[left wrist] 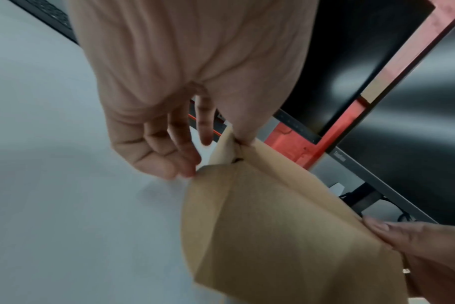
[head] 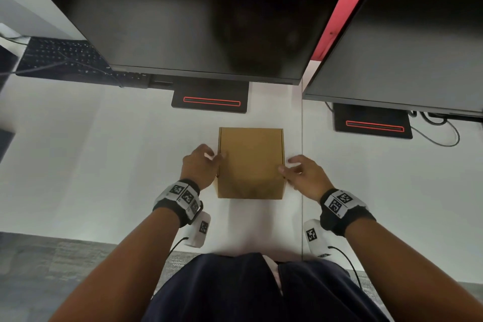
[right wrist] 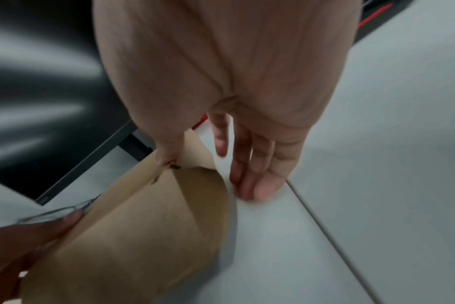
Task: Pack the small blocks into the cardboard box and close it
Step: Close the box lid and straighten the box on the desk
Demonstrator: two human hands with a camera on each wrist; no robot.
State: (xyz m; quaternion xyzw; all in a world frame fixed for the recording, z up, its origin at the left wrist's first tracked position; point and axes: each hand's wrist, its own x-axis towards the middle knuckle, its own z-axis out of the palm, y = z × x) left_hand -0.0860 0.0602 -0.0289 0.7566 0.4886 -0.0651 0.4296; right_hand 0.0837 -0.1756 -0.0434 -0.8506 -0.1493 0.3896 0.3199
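A: Though looking shut from the head cam, worth pinning down the lie of the cardboard box (head: 251, 162) before guessing the next move. Sitting flat on the white worktop (head: 104, 165), dead centre ahead of the body, a little short of the monitor stand (head: 210, 100). Long axis?

B: Running straight away from the body, toward the stand. So short ends near and far, long sides left and right, one long side per hand.

A: And the hands?

B: Left hand (head: 200, 167) on the left long side: thumb pressing down on the lid edge, curled fingertips touching the wall just under it, so lightly pinching that edge. Right hand (head: 305, 175) on the right side: thumb on the lid edge too, but fingers fairly straight, tips down on the worktop just beside the box, not gripping.

A: Nearer one?

B: Neither really. Both about level, roughly midway along the length. No blocks visible anywhere, so presumably inside, but impossible to check. Probably calls for pressing both side edges down evenly. Pushing on one side only could skew the lid or slide the box sideways.
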